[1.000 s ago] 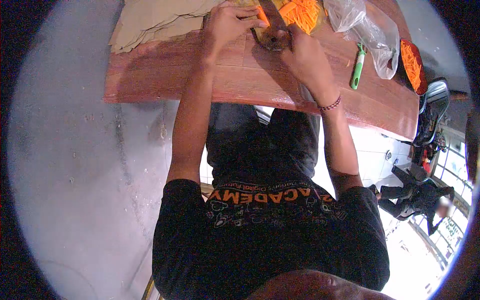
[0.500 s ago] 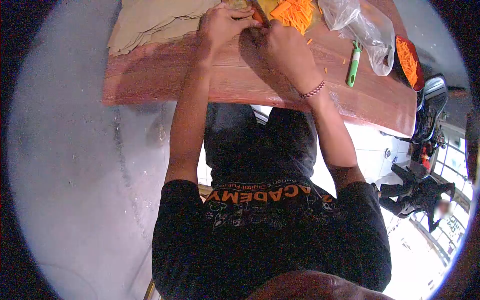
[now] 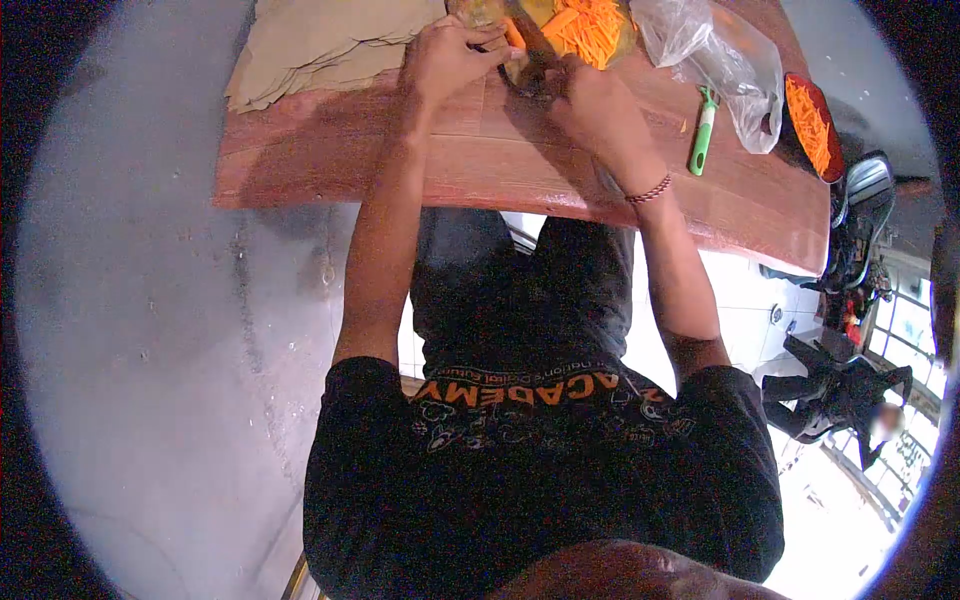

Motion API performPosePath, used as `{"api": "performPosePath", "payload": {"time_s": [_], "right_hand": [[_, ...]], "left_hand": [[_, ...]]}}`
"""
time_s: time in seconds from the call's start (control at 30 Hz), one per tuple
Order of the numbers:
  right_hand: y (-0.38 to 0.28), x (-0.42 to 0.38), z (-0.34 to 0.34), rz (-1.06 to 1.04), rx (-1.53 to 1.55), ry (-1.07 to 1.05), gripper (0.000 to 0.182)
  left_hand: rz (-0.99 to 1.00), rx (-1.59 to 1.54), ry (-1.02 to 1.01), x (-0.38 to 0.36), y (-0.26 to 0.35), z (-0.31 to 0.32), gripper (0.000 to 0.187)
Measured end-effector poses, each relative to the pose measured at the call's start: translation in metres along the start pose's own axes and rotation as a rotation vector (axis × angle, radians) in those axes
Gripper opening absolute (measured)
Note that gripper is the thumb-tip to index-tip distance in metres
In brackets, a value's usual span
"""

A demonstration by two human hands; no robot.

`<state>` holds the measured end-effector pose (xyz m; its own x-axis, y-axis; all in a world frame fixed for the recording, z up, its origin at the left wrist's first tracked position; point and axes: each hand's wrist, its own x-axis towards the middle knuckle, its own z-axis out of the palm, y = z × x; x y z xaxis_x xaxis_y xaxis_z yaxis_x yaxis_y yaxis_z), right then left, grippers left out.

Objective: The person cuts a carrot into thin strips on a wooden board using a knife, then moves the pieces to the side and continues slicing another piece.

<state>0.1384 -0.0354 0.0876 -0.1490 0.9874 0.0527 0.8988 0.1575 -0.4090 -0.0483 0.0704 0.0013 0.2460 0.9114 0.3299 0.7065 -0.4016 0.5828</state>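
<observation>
My right hand (image 3: 605, 115) is closed round the handle of a knife, and its dark blade (image 3: 532, 38) points away toward the top edge of the view. Just left of the blade, the bent fingers of my left hand (image 3: 455, 58) hold an orange carrot piece (image 3: 514, 34) down on a cutting board (image 3: 528, 78). Part of the carrot is hidden by the fingers and blade. To the right of the knife lies a pile of carrot strips (image 3: 592, 35) on the board.
Brown paper (image 3: 320, 50) covers the table's left part. Right of my right hand are a green-and-white peeler (image 3: 704, 135), a clear plastic bag (image 3: 740, 80) and a red dish of carrot strips (image 3: 812, 128). The wooden table's (image 3: 500, 180) near edge faces me. A person (image 3: 840, 395) is at far right.
My right hand and the knife have shifted to the right and slightly toward me, leaving a wider gap to my left hand. My left hand stays nearly in place at the carrot.
</observation>
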Motion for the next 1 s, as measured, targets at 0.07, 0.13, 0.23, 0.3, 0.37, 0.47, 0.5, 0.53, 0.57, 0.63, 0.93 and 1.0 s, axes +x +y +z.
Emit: {"api": "performPosePath", "payload": {"time_s": [0.07, 0.13, 0.23, 0.3, 0.37, 0.47, 0.5, 0.53, 0.57, 0.63, 0.93, 1.0], "right_hand": [[0.018, 0.004, 0.007, -0.031, 0.017, 0.1, 0.028], [0.033, 0.016, 0.014, -0.005, 0.037, 0.104, 0.027], [0.021, 0.012, 0.004, 0.01, 0.095, 0.09, 0.027], [0.015, 0.009, 0.002, -0.002, 0.13, 0.074, 0.027], [0.017, 0.006, 0.01, -0.019, 0.164, 0.09, 0.028], [0.012, 0.006, 0.01, 0.023, 0.174, 0.06, 0.029], [0.012, 0.006, 0.009, 0.024, 0.174, 0.059, 0.029], [0.011, 0.006, 0.008, 0.032, 0.158, 0.062, 0.029], [0.01, 0.006, 0.008, 0.039, 0.142, 0.065, 0.029], [0.012, 0.005, 0.009, 0.04, 0.137, 0.079, 0.029], [0.029, 0.006, 0.007, 0.024, 0.141, 0.111, 0.033], [0.03, 0.006, 0.007, 0.023, 0.15, 0.131, 0.033]], "left_hand": [[0.041, 0.002, 0.029, 0.001, -0.002, 0.002, 0.053], [0.005, 0.055, -0.006, -0.001, 0.007, -0.006, 0.054], [0.059, 0.038, 0.034, -0.004, 0.007, -0.008, 0.054], [0.077, 0.017, 0.039, -0.002, 0.002, -0.005, 0.053], [0.092, -0.003, 0.046, -0.001, -0.004, -0.001, 0.053], [0.089, -0.026, 0.056, -0.002, -0.002, 0.0, 0.05], [0.134, -0.035, 0.081, -0.002, 0.0, -0.001, 0.046], [0.179, -0.044, 0.107, -0.003, 0.003, -0.003, 0.043], [0.179, -0.044, 0.107, -0.002, 0.0, 0.0, 0.043], [0.227, -0.022, 0.129, 0.0, -0.007, 0.006, 0.041], [0.476, 0.2, 0.205, 0.004, 0.006, 0.009, 0.025], [0.46, 0.202, 0.198, 0.002, 0.013, 0.007, 0.025]]}}
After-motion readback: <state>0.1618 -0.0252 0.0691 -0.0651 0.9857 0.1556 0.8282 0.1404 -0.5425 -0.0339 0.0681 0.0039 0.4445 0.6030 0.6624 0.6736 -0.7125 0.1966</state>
